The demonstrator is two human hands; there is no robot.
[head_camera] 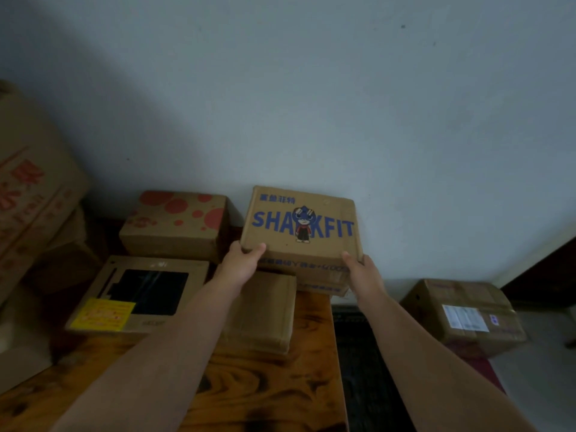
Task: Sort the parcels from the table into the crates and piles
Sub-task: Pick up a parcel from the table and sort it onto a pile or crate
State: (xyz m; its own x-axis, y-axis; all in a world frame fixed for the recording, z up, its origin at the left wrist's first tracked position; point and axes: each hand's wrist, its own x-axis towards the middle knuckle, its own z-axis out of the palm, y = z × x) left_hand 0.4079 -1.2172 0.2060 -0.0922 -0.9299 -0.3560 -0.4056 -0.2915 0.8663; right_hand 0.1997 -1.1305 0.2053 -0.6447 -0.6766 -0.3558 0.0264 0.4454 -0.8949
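The left hand (pixel 241 260) and right hand (pixel 361 269) grip the printed box (pixel 302 222) by its near corners, thumbs on top. Left of and below the fingers, a spotted box (pixel 177 222), a windowed box (pixel 140 294) and a plain box (pixel 265 310) lie unsorted on the table (pixel 265 385). Below the right fingers is what may be a dark crate (pixel 358 353).

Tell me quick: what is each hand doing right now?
Left hand: grips the near left corner of the SHARKFIT box.
Right hand: grips the same box's near right corner.
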